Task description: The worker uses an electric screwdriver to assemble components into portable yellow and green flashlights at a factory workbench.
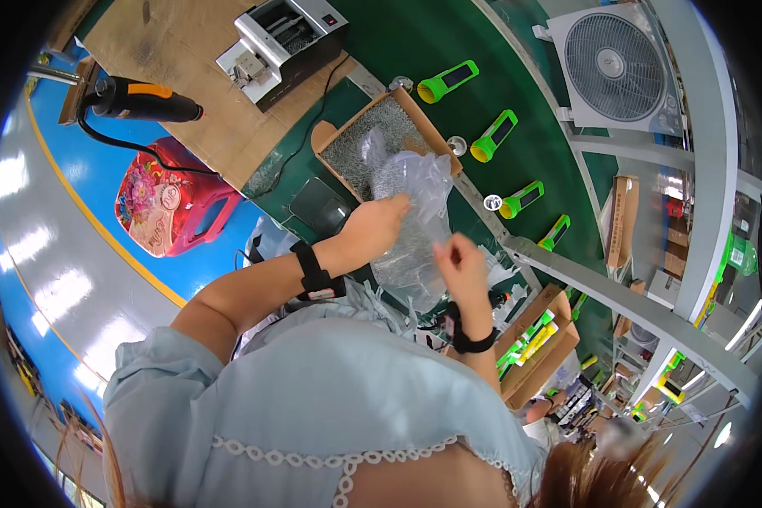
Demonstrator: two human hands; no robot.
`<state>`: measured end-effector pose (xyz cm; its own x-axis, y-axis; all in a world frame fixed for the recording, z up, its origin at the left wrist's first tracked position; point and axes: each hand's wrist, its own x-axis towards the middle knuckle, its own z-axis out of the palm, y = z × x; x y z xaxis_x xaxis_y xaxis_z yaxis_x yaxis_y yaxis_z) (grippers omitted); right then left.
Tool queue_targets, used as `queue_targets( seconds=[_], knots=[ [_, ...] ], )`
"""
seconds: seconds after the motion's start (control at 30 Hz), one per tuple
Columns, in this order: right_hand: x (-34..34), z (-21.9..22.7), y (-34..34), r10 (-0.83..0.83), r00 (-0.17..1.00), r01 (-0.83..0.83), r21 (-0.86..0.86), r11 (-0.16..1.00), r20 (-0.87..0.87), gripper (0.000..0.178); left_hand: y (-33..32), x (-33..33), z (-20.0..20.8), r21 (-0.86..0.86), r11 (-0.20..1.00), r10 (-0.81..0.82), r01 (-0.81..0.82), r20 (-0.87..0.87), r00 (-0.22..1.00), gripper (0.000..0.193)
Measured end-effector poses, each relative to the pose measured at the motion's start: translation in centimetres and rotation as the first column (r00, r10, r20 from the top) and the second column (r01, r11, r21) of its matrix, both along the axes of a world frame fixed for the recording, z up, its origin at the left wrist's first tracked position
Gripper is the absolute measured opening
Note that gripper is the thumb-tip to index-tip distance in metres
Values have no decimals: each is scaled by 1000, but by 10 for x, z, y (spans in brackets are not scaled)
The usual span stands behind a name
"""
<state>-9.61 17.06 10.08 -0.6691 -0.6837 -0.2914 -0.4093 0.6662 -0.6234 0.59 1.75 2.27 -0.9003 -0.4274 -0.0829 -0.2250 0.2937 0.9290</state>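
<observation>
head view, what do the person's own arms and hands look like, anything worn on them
Both forearms are bare, with no gloves on either hand. The left hand has a wide black strap around its wrist, carrying a small flat piece on the underside. The right hand has a narrower black band at its wrist. A light blue short sleeve covers the left shoulder.

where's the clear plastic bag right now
In the head view the clear plastic bag sits mid-frame, held up between the left hand and the right hand, just below the cardboard box on the green table.
</observation>
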Motion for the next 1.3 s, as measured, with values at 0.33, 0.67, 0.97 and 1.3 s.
queue_targets(
  seconds=[0.33, 0.67, 0.97, 1.3],
  knots=[
    [-49, -35, -80, 112, 994, -112, 310, 944, 17, 43, -4, 13, -14, -188, 979, 21, 74, 460, 888, 37],
    [-30, -50, -25, -332, 554, 731, -256, 632, 763, 20, 15, -14, -14, -228, 961, -138, 158, 101, 985, 17],
    [-20, -71, -20, -343, 480, 827, -287, 484, 807, 20, -2, -3, -9, -190, 973, -126, 133, 48, 991, 19],
    [-17, -61, -20, -319, 521, 813, -346, 469, 792, 24, -70, -32, -34, -342, 924, 168, -173, -42, 985, 27]
  ],
)
